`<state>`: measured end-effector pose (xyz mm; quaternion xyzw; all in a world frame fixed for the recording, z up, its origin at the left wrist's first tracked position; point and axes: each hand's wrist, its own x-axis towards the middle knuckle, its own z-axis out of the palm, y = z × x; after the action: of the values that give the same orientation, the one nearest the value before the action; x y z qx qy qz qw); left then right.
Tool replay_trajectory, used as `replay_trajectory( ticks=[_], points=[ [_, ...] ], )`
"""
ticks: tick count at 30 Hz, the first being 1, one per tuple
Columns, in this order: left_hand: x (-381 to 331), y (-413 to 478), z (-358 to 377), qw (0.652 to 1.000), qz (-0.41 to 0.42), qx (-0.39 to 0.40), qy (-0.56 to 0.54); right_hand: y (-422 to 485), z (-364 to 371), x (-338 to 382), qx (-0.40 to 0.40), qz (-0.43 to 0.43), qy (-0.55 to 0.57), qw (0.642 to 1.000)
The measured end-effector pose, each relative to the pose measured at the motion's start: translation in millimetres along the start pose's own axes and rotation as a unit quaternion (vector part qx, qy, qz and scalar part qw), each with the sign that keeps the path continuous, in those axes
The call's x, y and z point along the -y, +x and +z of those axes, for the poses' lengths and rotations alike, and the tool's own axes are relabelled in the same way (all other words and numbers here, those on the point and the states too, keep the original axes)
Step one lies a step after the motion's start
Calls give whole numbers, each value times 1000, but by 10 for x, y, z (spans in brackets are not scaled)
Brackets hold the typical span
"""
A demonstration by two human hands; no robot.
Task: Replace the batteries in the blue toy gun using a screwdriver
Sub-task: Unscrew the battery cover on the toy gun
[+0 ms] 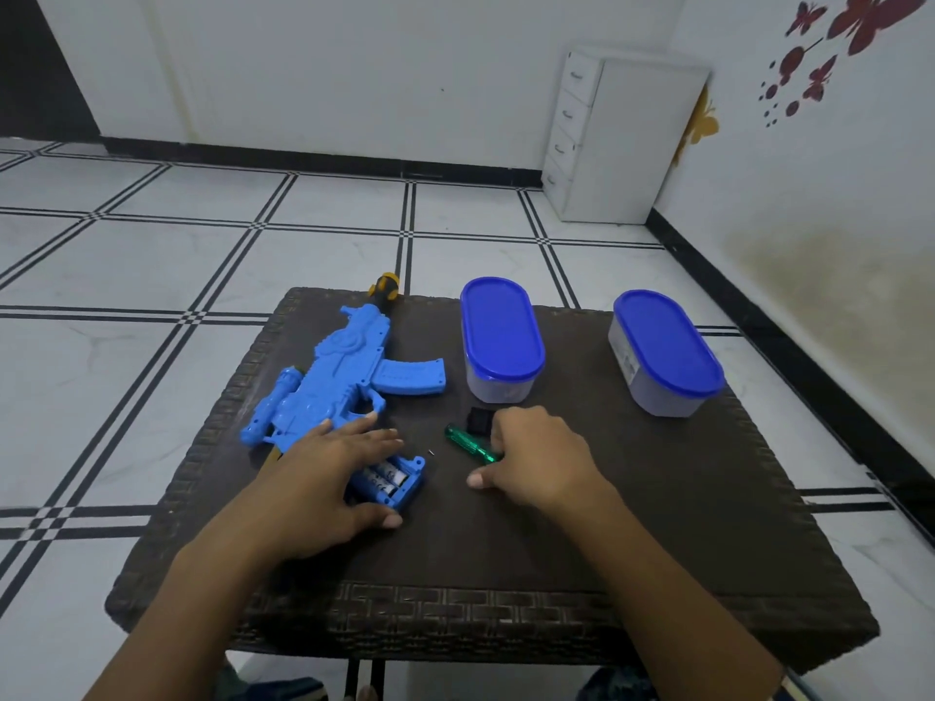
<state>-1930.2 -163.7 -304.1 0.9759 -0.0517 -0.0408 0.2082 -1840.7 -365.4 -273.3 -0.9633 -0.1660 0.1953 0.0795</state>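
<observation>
Your left hand (329, 473) lies flat, fingers spread, over the grip of the toy gun (349, 366), hiding most of the grip and part of its open bay, where batteries (387, 479) show. Your right hand (536, 457), just right of the gun, curls over the screwdriver (466, 442) and covers its shaft; I cannot tell whether it grips. A black piece (478, 419), right of the gun's trigger, is too hidden to identify.
</observation>
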Motion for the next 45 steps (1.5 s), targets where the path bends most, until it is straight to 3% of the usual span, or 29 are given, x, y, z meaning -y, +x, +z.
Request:
replay_trajectory(
  ticks=[6, 9, 11, 14, 16, 18, 22, 25, 27, 36, 45],
  points=[
    [-14, -10, -7, 1000, -7, 4, -13, -6, -16, -33, -88, -57, -34, 994],
    [-21, -10, -24, 1000, -7, 6, -26, -46, -74, -16, -168, -86, 128, 974],
    [-40, -4, -43, 999, -6, 7, -37, -90, -159, 33, -169, -94, 334, 922],
    [-43, -18, -54, 999, -5, 1, -43, -172, -247, 120, -58, -114, 635, 762],
    [-30, -28, -41, 1000, -3, -6, -27, -192, -264, 151, -13, -123, 714, 689],
    [-28, -51, -32, 1000, 0, -21, -4, -185, -245, 201, -3, -135, 730, 670],
    [-93, -42, 10, 996, -12, -57, 72, -155, -185, 252, -22, -157, 695, 701],
    [-123, -39, 42, 991, -28, -75, 105, -111, -102, 240, -95, -180, 580, 789],
    [-132, -44, 46, 991, -38, -80, 104, -81, -51, 229, -143, -194, 514, 823],
    [-184, -52, 204, 994, -50, -44, 92, -81, 74, 303, -200, -250, 389, 864],
    [-212, -53, 306, 990, -52, -54, 119, -109, 79, 361, -231, -278, 329, 873]
  ],
)
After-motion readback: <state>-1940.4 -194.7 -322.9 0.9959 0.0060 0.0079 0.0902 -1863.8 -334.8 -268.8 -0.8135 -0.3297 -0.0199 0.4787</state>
